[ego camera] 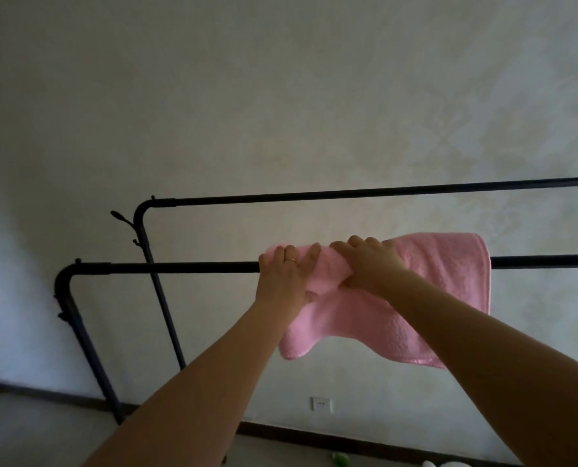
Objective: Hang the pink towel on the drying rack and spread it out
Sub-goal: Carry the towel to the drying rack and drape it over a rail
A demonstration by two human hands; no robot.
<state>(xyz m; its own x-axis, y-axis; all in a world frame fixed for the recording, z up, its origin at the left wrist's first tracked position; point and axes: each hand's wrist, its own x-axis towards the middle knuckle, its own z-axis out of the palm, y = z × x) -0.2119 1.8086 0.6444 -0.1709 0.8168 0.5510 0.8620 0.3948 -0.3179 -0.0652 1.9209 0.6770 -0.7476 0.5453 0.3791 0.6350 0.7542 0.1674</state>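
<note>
Already the pink towel [425, 284] hangs over the near bar of the drying rack [179, 267], smooth at its right end but bunched at its left. Both hands work that bunch: the left hand [285, 278] has its grip over bar and cloth, the right hand [370, 264] curls around the wad. Spreading seems to be the step in hand; next, the left probably needs to draw the bunch leftward along the bar.

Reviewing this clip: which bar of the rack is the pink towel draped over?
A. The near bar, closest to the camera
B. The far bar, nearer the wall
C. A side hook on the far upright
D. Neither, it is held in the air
A: the pink towel lies over the near bar, bunched where the left hand and right hand grip it.
</note>
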